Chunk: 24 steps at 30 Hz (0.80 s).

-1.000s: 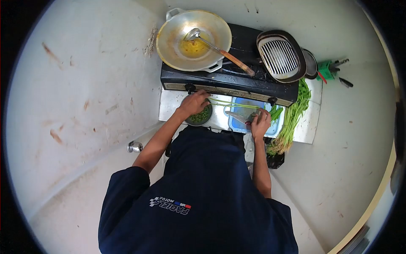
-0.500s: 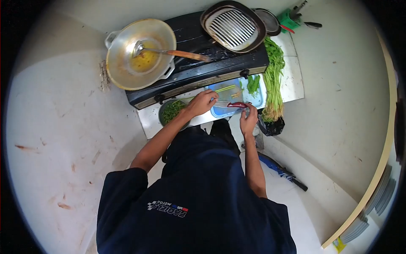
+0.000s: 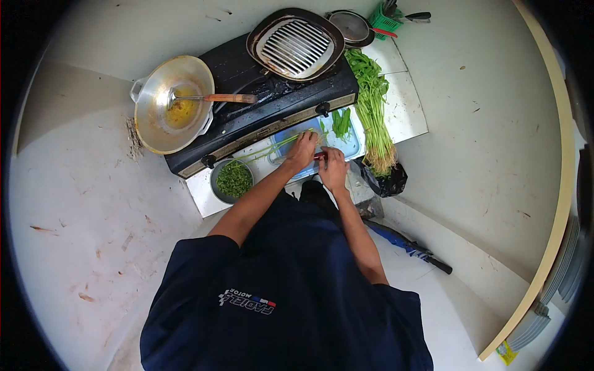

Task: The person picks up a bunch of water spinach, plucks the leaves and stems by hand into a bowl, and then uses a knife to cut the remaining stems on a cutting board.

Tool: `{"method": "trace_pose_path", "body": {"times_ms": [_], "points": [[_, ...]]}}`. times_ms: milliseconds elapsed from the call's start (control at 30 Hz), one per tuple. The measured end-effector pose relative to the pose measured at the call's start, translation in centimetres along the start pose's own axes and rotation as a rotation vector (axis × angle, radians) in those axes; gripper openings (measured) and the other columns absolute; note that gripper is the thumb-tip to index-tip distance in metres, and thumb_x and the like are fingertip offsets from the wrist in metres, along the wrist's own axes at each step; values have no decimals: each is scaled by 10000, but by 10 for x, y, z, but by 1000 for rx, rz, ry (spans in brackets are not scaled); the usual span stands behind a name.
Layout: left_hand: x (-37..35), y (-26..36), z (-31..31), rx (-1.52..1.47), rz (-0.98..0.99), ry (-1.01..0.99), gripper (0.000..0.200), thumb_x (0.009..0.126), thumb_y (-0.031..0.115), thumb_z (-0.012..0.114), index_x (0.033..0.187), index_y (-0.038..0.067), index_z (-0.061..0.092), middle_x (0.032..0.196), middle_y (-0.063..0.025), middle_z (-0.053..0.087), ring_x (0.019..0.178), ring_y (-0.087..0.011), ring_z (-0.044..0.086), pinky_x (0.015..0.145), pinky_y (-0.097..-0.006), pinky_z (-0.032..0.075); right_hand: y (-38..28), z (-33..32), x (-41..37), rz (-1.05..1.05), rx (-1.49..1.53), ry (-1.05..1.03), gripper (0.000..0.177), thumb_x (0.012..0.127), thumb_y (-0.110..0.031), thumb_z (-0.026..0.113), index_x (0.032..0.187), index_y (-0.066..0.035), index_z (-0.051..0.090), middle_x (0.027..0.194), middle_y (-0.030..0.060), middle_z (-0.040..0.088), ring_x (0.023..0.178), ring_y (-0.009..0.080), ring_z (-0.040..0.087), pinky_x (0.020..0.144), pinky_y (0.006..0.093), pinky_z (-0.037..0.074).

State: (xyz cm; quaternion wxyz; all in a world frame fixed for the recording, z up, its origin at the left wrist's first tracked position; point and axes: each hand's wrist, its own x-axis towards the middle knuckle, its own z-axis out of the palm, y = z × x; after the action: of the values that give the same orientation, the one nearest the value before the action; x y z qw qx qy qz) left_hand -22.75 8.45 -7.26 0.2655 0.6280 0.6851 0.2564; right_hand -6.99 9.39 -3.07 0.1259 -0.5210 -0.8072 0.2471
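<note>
My left hand [image 3: 302, 150] is closed around a few long green stems [image 3: 272, 148] above the blue tray [image 3: 355, 146]. Their far ends stretch left toward a grey bowl [image 3: 214, 183] filled with chopped greens [image 3: 234, 179]. Close beside it, my right hand [image 3: 334, 168] grips a knife by its dark red handle [image 3: 320, 156]. The knife's blade points left, partly hidden by my left hand. Some cut green leaves [image 3: 341, 124] lie on the tray's right part.
A black stove [image 3: 275, 114] stands behind the tray, carrying a wok [image 3: 148, 123] with a ladle [image 3: 226, 98] and a grill pan [image 3: 253, 40]. On the right lie a bunch of rooted greens [image 3: 374, 111] and a black plastic bag [image 3: 394, 181]. A green basket [image 3: 385, 25] holds utensils.
My right hand has brought the knife in close to my left hand. My left hand now bunches the stems near their right end. The whole view has shifted somewhat.
</note>
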Motion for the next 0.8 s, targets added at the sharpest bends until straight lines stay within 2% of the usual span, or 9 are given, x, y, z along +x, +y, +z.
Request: {"method": "trace_pose_path", "body": {"times_ms": [133,200,233,300,400,500,533,633,800], "points": [[1,5,8,-76,-120,30,237,825,-7,593,1055,-45,549,1085,-282,614,1004,-488,609,899,-528,519,10,-15,-1,39,10,-64,316,909,-178,629,1213,-95,627,1209,102,643,1220,311,538,939,552,422],[1,6,7,-86,-128,79,195,839,-4,601,1024,-54,561,1039,-280,627,931,-450,644,854,-500,540,20,-20,1,22,35,-46,324,901,-148,634,1213,-62,625,1197,122,652,1195,319,550,934,543,428],[1,7,7,-93,-133,104,176,846,-3,605,1009,-59,567,1016,-279,634,894,-431,662,831,-487,551,27,-20,3,-20,87,-15,317,902,-134,640,1209,-55,631,1160,121,663,1151,312,578,903,500,450],[2,12,3,-335,-239,39,220,884,34,626,1091,-25,581,997,-215,657,913,-354,683,831,-437,557,36,-23,11,-101,190,44,304,904,-107,652,1201,-42,642,1088,118,684,1063,297,634,842,414,493],[-6,31,-8,-828,-378,49,238,932,52,636,1162,6,595,1012,-124,669,954,-233,681,850,-359,566,36,-29,17,70,668,-120,271,931,-99,667,1192,-25,653,1040,96,713,945,224,682,721,326,506],[-22,54,-22,-1168,-503,173,209,948,17,628,1156,-5,612,1023,-71,664,961,-164,664,865,-321,571,26,-40,17,55,734,-195,251,971,-151,663,1192,-31,656,1028,65,729,893,158,681,672,292,501],[-25,62,-23,-1251,-542,232,196,950,-1,625,1145,-15,619,1021,-59,661,957,-150,659,867,-315,572,22,-44,18,41,760,-190,236,970,-151,665,1173,-30,659,1023,79,729,878,170,690,672,304,512],[-38,78,-22,-1306,-600,331,188,959,26,638,1146,12,625,1031,-59,667,978,-139,652,889,-302,566,22,-47,13,8,810,-216,211,972,-162,671,1137,-31,669,1000,93,731,854,181,697,689,319,530],[-63,91,-7,-1088,-665,375,146,962,49,655,1108,47,666,1023,-45,696,971,-122,651,882,-274,541,38,-38,7,-39,857,-384,207,980,-197,676,1094,-24,684,982,72,734,891,155,689,740,308,528]]}}
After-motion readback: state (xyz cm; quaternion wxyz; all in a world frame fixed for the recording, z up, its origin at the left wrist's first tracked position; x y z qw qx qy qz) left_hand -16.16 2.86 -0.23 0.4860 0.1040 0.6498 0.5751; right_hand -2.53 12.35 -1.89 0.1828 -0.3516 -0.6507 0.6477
